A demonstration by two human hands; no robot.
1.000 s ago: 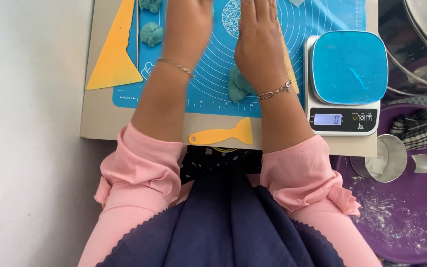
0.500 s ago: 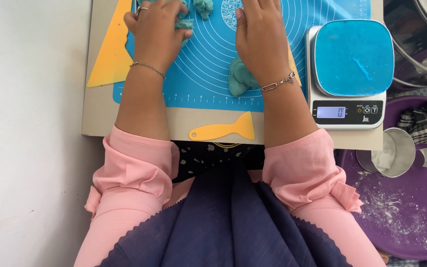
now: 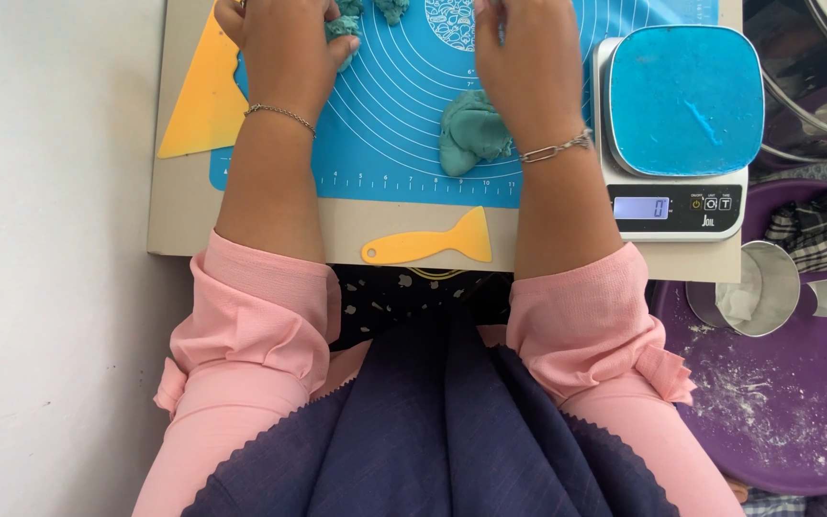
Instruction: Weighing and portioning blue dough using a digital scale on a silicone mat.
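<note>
The left hand closes its grip on a small teal dough piece atop the blue silicone baking mat, while the right hand lies flat, grip open, beside a larger teal dough lump.

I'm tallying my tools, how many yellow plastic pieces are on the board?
2. A fish-shaped yellow scraper lies on the board's near edge between the forearms; a yellow triangular piece sits at the mat's left edge. Others may be hidden beyond the frame's top.
</note>
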